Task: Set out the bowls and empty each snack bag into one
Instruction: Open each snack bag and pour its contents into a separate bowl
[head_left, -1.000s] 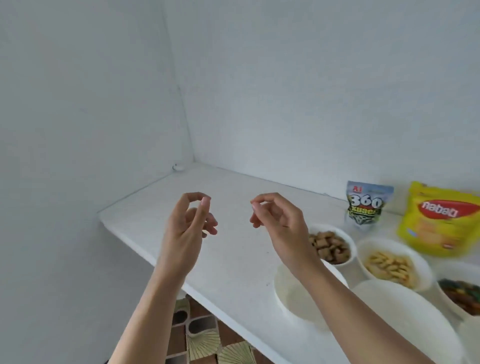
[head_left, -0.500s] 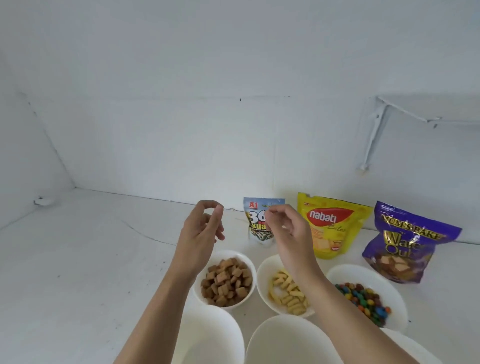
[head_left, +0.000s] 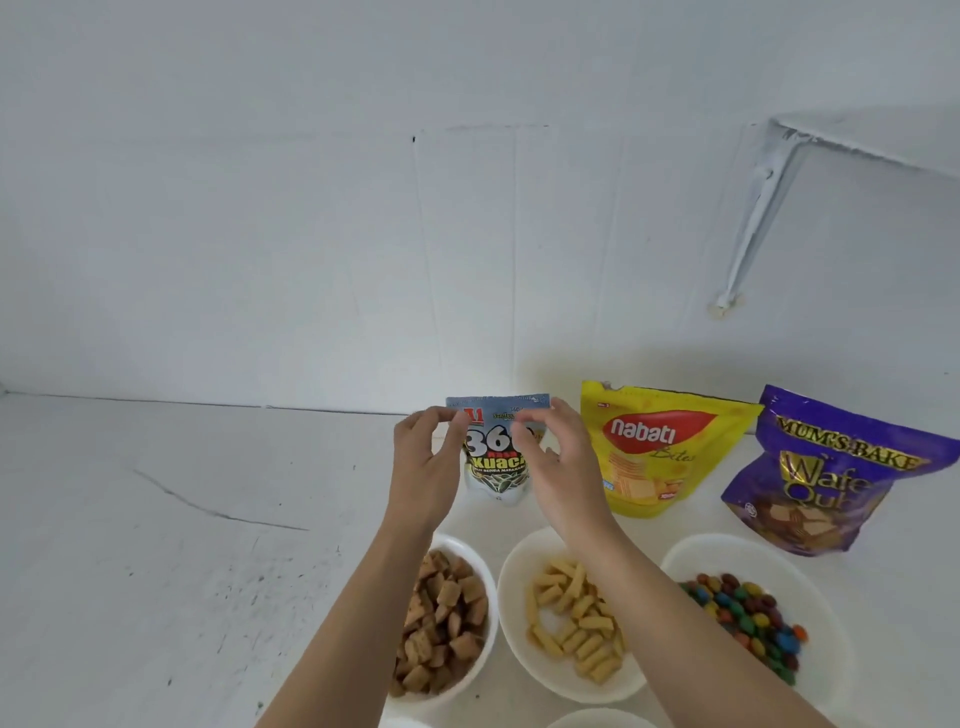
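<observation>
Both grips have moved forward from above the bowls to the small seed bag (head_left: 496, 467). The left grip (head_left: 426, 460) pinches the bag's top left corner between thumb and fingers. The right grip (head_left: 563, 462) pinches the top right corner the same way. The bag is upright near the back edge of the worktop (head_left: 156, 545), close to the wall; I cannot tell whether it is lifted. Just beside it toward the right edge stand the yellow bag (head_left: 660, 457) and then the purple bag (head_left: 831, 478). Nearer the front edge sit three white bowls: the brown-squares bowl (head_left: 467, 548) under the left forearm, the yellow-sticks bowl (head_left: 511, 577) under the right forearm, and the coloured-candy bowl (head_left: 727, 556).
</observation>
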